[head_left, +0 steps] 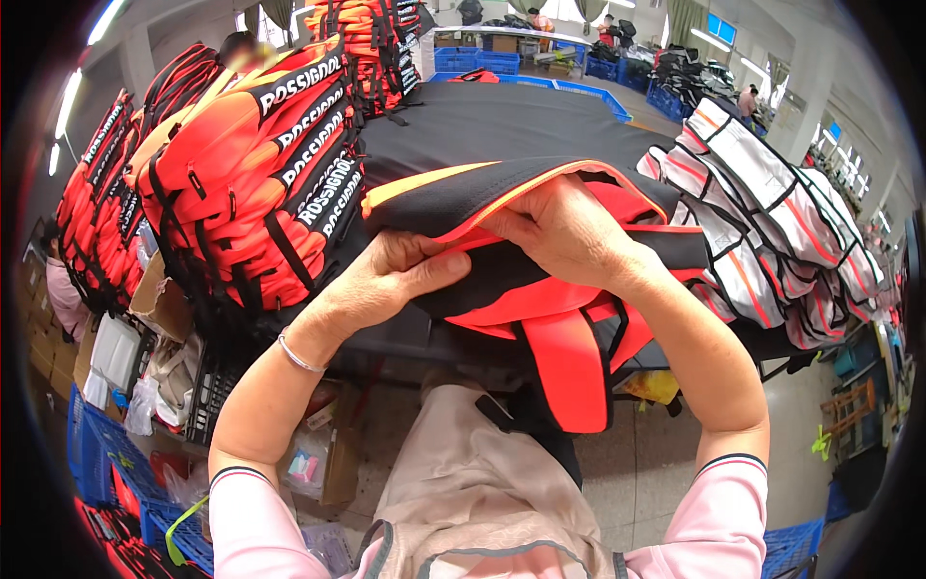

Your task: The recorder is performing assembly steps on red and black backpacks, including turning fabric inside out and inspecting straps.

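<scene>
A black-and-red, orange-edged fabric piece (439, 200) is pinched by the left hand (395, 275), fingers together; the right hand (569, 232) is tucked underneath (its finger grip cannot be told).

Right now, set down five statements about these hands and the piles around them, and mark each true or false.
1. The left hand and right hand both hold the red-and-black fabric piece. True.
2. The bracelet is on the right wrist. False: the bracelet is on the left.
3. The white stack has black edging. True.
4. The nearest red stack is right of the hands. False: it is left.
5. The sleeves are pink. True.
</scene>
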### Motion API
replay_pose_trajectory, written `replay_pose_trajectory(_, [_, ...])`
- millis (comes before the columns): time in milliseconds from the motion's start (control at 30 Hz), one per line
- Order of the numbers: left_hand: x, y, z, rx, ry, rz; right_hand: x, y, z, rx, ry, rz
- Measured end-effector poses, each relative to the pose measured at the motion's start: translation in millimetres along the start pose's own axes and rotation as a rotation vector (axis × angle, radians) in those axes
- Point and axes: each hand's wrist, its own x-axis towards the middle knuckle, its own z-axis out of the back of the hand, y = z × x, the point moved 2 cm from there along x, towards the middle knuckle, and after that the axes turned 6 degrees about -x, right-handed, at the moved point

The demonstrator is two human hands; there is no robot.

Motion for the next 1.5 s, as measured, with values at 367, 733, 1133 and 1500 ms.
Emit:
replay_pose_trajectory(367, [-4.0, 0.6, -18.4, -0.034, -0.122, 0.037, 10.4, 4.5, -10.7, -0.239, -0.047, -0.201])
replay_pose_trajectory(733, [-16.3, 24.5, -26.1, -0.09, 0.013, 0.156, 6.4, -9.5, -43.2, 0.165, -0.07, 0.191])
replay_pose_trajectory(1133, [-46.3, -26.1, 27.5, 0.189, -0.499, -0.537, -160.7, -65.5, 68.2, -0.187, -0.718, -0.328])
replay_pose_trajectory(1500, [-22.9, -116.3, 20.1, 0.124, -0.523, -0.611, -112.9, -98.5, 70.5, 0.55, -0.534, -0.395])
